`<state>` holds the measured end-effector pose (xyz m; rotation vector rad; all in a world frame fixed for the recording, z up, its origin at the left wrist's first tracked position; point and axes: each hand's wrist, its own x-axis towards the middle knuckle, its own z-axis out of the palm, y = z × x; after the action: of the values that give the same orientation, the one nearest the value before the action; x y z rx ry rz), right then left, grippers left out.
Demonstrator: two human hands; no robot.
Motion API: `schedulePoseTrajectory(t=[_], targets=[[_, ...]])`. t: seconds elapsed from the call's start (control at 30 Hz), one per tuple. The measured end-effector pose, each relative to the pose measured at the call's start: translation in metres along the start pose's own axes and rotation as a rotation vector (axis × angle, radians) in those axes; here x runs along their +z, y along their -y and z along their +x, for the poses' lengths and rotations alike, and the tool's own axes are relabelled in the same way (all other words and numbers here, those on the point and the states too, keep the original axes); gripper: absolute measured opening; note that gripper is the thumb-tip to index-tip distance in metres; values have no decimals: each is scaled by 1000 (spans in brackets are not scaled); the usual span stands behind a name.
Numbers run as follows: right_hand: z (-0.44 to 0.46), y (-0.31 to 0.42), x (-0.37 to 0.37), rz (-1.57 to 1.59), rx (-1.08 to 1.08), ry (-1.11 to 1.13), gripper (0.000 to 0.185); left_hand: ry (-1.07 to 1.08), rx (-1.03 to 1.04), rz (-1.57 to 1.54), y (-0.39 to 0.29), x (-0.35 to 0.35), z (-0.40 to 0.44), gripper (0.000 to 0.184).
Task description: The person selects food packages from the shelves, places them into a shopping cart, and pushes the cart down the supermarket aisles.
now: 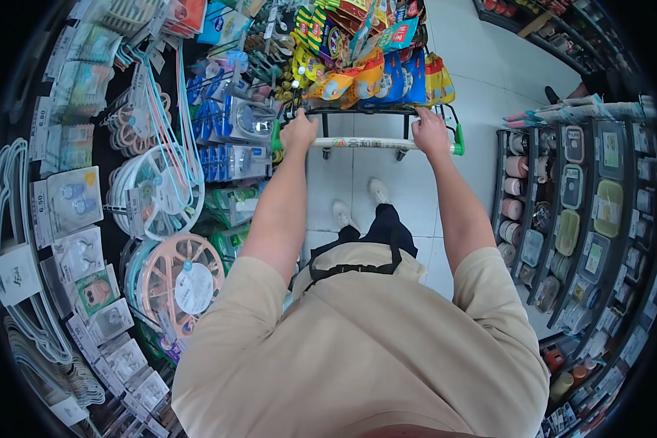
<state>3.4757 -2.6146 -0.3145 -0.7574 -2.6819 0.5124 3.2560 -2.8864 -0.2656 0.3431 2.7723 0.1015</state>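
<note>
A shopping cart stands in front of me, with a white handle bar (369, 143) that has green end pieces. My left hand (299, 131) lies over the bar's left end, its fingers closed at the black rear rim of the basket. Over the right part of the bar rests my right hand (430, 131), fingers bent onto the same rim; the undersides of both hands are hidden. Colourful snack bags (372, 73) fill the cart's basket, heaped above its rim.
Close on my left, a shelf wall carries round pink drying racks (185, 285), clothes hangers (14, 219) and blister-packed goods (73, 197). To the right, shelves hold food containers (571, 186) and mugs (515, 188). Pale floor tiles (474, 102) run between. A person's dark shoe (552, 95) shows at upper right.
</note>
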Motion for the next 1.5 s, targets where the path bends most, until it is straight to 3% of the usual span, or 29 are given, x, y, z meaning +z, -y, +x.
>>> schedulePoseTrajectory(t=[0.3, 0.37, 0.63, 1.1, 1.5], targets=[[-8, 9, 0, 0, 11, -8, 39, 200, 139, -24, 17, -2, 9, 99], [-9, 16, -7, -1, 48, 60, 39, 193, 157, -23, 23, 3, 11, 99], [-14, 31, 1, 13, 17, -33, 36, 157, 188, 3, 34, -3, 11, 95], [8, 20, 2, 38, 5, -36, 34, 6, 91, -89, 20, -10, 13, 71], [38, 0, -10, 52, -38, -46, 37, -43, 53, -135, -8, -13, 27, 74]])
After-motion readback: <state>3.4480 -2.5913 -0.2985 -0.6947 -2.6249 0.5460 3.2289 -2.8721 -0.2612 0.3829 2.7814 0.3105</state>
